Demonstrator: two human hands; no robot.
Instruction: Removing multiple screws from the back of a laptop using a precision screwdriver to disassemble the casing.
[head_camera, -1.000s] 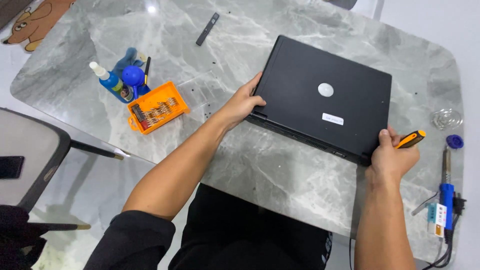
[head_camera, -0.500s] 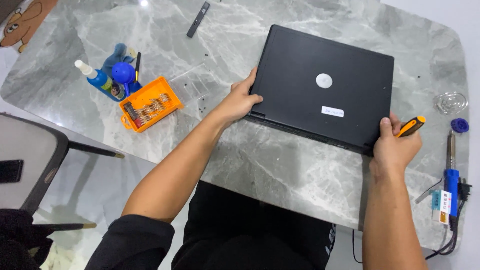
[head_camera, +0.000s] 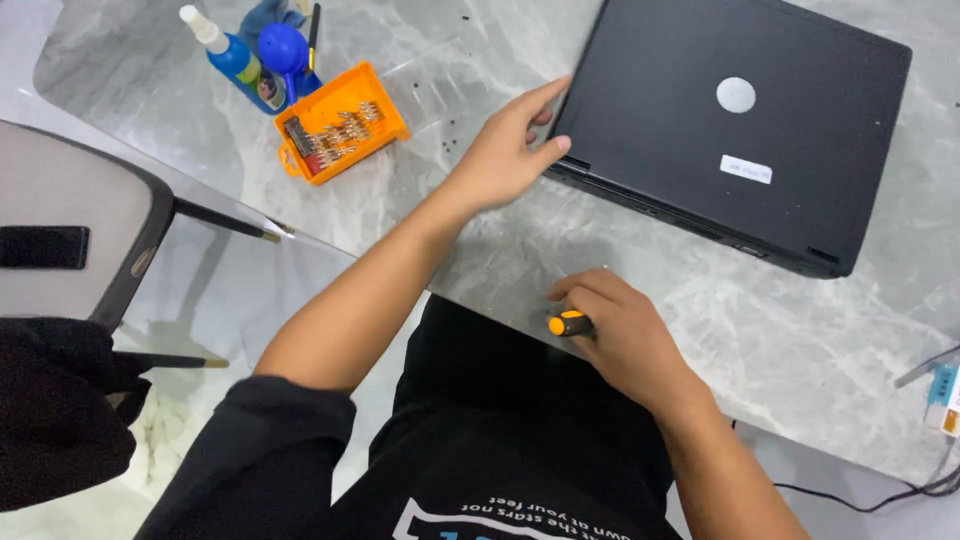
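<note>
At the near edge of the grey marble table (head_camera: 330, 190), right hand (head_camera: 625, 335) clamped on orange-capped screwdriver (head_camera: 570, 324); left hand (head_camera: 505, 150) spread open, touching closed black laptop (head_camera: 740, 130) left corner, nearer

Person seen from above. Upper body in a black short-sleeved shirt; the left sleeve (head_camera: 270, 440) ends above the elbow at lower left of the frame. White printed lettering (head_camera: 505, 512) runs across the chest at the bottom edge. Both forearms are bare. Left hand (head_camera: 505, 150) and right hand (head_camera: 620, 335) carry no rings, watch or gloves.
</note>
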